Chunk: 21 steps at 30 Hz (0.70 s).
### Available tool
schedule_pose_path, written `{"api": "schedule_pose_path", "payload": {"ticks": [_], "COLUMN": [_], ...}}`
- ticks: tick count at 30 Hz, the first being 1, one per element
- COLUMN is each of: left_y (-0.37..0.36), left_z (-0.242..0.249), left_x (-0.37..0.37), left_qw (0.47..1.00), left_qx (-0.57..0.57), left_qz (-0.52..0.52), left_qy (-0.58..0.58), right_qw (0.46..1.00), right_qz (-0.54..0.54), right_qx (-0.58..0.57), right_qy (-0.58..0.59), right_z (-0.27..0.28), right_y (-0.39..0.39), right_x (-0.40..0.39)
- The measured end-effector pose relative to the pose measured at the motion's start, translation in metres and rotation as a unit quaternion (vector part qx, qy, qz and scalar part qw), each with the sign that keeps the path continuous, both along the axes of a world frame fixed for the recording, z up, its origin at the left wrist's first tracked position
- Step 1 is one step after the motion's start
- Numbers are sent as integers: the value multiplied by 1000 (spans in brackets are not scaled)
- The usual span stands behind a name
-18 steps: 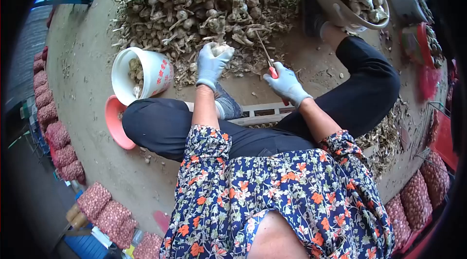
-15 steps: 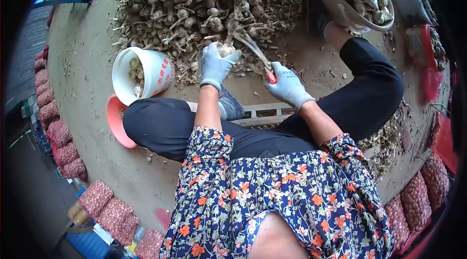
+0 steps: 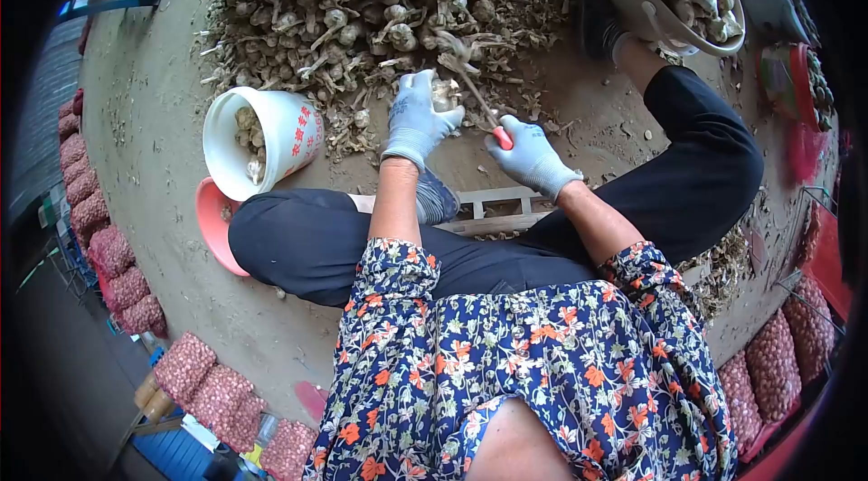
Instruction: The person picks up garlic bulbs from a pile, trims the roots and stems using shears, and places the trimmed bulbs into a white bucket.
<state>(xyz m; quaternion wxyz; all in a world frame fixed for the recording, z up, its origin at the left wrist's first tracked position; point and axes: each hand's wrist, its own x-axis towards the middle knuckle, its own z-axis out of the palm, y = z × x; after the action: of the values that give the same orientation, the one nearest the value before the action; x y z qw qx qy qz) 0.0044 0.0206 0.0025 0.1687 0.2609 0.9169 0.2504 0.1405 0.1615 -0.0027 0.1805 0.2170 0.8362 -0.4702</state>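
Note:
My left hand, in a pale blue-white glove, is closed round a garlic bulb at the near edge of the garlic pile. Gloved too, my right hand grips the red handle of a tool. Its thin shaft or blade slants up and left, beyond the bulb, where its tip is blurred against dry stalks. A white bucket with red writing lies tilted on the left with some bulbs inside.
A pink basin lies below the white bucket. At upper right a tan tub holds garlic. Between my legs is a wooden slatted frame. Filled mesh sacks line the left and lower edges; more stand at lower right.
My left hand has shifted slightly right and turned with the bulb. The tool in my right hand is now clear of the stalks that hid its shaft. The view has shifted slightly.

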Motion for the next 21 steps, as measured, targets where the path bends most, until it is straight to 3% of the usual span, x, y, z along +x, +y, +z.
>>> {"api": "schedule_pose_path", "payload": {"ticks": [1, 3, 4, 5, 7, 11, 15, 17, 19, 21], "left_y": [-3, -7, -3, -11, -15, -24, -31, -29, -38, -42], "left_z": [-10, -25, -24, -38, -28, -46, -42, -18, -8, 0], "left_x": [0, -4, -1, -4, 2, 9, 15, 9, 4, 4], "left_qw": [1000, 969, 878, 729, 581, 569, 613, 595, 685, 770], "left_qx": [-2, 158, 340, 500, 587, 595, 617, 652, 563, 473], "left_qz": [3, 125, 189, 183, 271, 338, 251, 202, 129, 118], "left_qy": [-1, -145, -277, -431, -494, -457, -424, -424, -444, -412], "right_qw": [998, 999, 999, 999, 998, 998, 998, 998, 995, 989], "right_qz": [-45, -50, -43, -38, -28, 23, 38, 49, 63, 85], "right_qx": [-31, -19, -16, -16, -30, 3, 16, 41, 71, 116], "right_qy": [-15, -3, -16, -34, -57, -57, -38, -16, -9, 17], "right_z": [1, 2, 1, 1, 5, 13, 22, 21, 22, 23], "right_y": [-4, -3, -2, -4, -8, -22, -30, -27, -22, -17], "right_x": [1, 2, 5, 11, 18, 22, 16, 13, 9, 7]}}
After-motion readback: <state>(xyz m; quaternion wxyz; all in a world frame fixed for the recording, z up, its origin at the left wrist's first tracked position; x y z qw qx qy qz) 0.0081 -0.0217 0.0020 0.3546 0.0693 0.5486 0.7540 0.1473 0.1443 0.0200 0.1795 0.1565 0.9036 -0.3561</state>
